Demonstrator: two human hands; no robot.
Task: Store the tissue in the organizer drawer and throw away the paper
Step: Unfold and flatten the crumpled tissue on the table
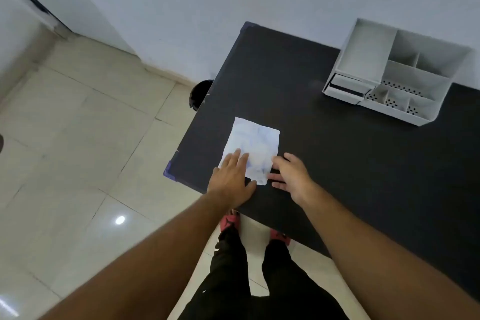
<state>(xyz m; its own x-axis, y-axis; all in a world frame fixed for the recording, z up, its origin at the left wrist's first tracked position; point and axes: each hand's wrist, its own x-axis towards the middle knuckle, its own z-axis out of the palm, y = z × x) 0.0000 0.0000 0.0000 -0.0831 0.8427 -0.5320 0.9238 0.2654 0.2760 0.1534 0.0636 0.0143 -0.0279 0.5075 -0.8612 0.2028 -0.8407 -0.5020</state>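
A crumpled white sheet, tissue or paper, lies flat near the front left corner of the black table. My left hand rests flat on its near left corner, fingers spread. My right hand touches its near right edge with fingers apart, holding nothing. A white desk organizer with several open compartments stands at the back right of the table. Its small drawer at the front left is pulled slightly out.
A black round bin stands on the tiled floor just past the table's left edge, mostly hidden by the table. A white wall runs behind the table. My legs and red shoes are at the table's front edge.
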